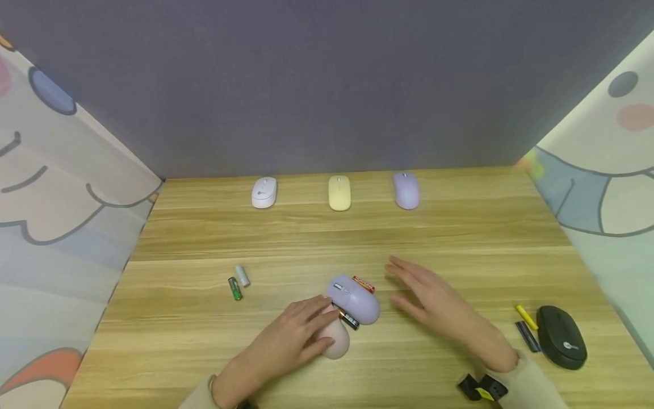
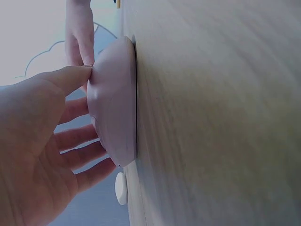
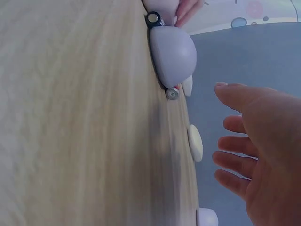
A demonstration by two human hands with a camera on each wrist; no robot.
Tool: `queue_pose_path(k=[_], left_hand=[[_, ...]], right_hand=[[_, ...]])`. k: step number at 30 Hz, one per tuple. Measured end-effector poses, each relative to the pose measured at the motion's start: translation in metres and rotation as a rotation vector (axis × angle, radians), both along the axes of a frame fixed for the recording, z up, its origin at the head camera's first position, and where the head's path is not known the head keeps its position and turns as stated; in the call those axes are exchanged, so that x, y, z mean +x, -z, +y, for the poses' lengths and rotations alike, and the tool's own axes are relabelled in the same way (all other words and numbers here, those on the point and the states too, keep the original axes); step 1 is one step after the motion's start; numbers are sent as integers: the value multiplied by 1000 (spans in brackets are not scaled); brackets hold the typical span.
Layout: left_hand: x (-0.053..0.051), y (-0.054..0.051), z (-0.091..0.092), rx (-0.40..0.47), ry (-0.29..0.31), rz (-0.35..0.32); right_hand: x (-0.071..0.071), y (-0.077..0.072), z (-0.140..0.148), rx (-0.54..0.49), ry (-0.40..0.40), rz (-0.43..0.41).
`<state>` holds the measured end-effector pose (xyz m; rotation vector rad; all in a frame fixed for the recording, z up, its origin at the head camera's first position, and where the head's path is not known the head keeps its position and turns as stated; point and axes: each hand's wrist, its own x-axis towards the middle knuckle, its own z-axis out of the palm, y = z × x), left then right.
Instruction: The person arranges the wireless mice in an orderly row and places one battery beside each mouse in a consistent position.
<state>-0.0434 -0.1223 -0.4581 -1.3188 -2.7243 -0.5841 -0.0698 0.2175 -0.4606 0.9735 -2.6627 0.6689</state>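
Observation:
My left hand [image 1: 281, 343] holds a pale pink computer mouse [image 1: 338, 342] on the table, its thumb on one side and fingers across the other. In the left wrist view the pink mouse [image 2: 113, 103] lies flat on the wood. Beside it sits a purple mouse [image 1: 361, 305], with a black battery [image 1: 349, 320] between the two mice and a red battery [image 1: 364, 284] along its far side. My right hand [image 1: 441, 307] hovers to the right of the purple mouse, fingers extended and holding nothing; the right wrist view shows the purple mouse [image 3: 174, 56] apart from it.
Along the back stand a white mouse [image 1: 264, 192], a yellow mouse [image 1: 339, 193] and another purple mouse [image 1: 406, 191]. Left lie a green battery [image 1: 235, 288] and a pale battery [image 1: 242, 276]. Right are a black mouse [image 1: 561, 337], a yellow battery [image 1: 527, 317] and a dark battery [image 1: 528, 336].

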Motion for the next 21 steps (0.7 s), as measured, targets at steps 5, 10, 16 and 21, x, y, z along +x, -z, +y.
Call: queue_pose_path(k=[5,10,16,21], left_hand=[[1,0,0,8,-10,-24],[1,0,0,18,-12,-19],[1,1,0,15,-14,-15],[1,1,0,14,-14,-13]], right_hand=[[2,1,-5,13,11,-51],[2,-5,2,20,72,-95],[4,-7,23,3,139,-94],[8,-10,45,-34,206,-84]])
